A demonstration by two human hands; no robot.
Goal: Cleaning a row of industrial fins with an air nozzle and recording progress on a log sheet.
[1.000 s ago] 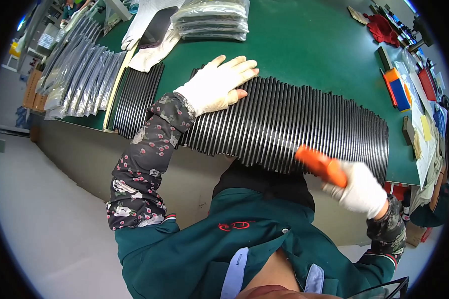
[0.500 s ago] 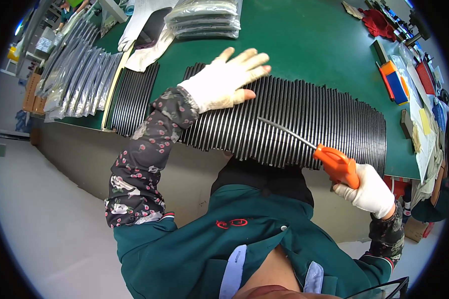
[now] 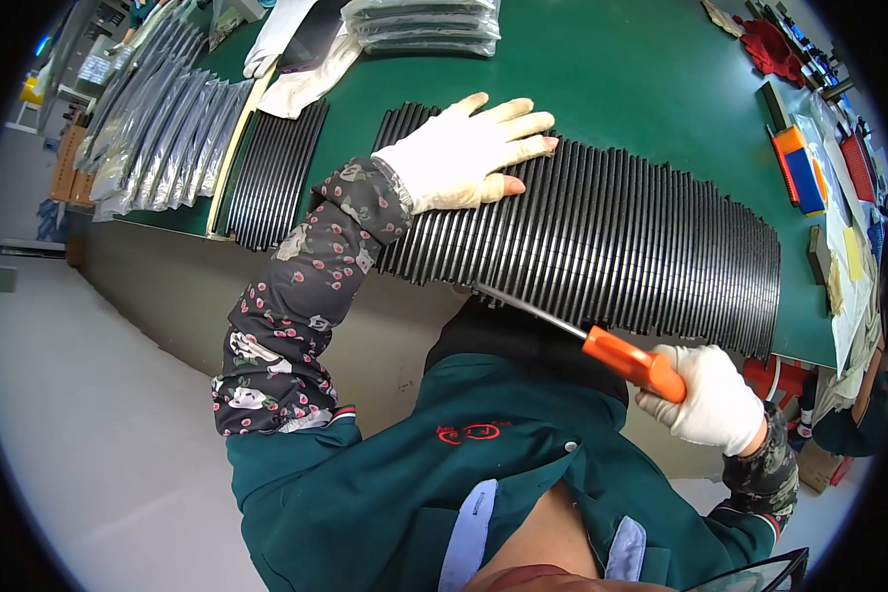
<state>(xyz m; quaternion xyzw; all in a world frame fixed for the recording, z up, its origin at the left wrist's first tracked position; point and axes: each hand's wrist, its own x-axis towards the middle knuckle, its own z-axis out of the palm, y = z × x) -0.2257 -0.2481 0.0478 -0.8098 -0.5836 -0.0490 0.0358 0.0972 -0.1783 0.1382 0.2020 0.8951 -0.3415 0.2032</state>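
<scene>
A long row of black rods [image 3: 612, 217] lies on the green counter [image 3: 602, 84], packed too tightly to count. The left hand [image 3: 469, 158], in a white glove, lies flat over the left part of this row, fingers spread and thumb out to the side. The right hand [image 3: 705, 400], also gloved, is on the near side of the row, closed around one orange-handled tool [image 3: 617, 353]; its thin metal shaft points to the row's near edge, but whether the tip touches cannot be told. Between the row and the person's face is one green jacket [image 3: 365, 493] with a red stitched mark [image 3: 469, 432], its lettering too small to make out. Left of the row lie one smaller bunch of rods [image 3: 278, 178] and many clear bags [image 3: 173, 138]. Beyond it are one stack of bags [image 3: 424, 28] and one phone [image 3: 313, 39]; beyond its right end is one red cloth [image 3: 772, 51].
</scene>
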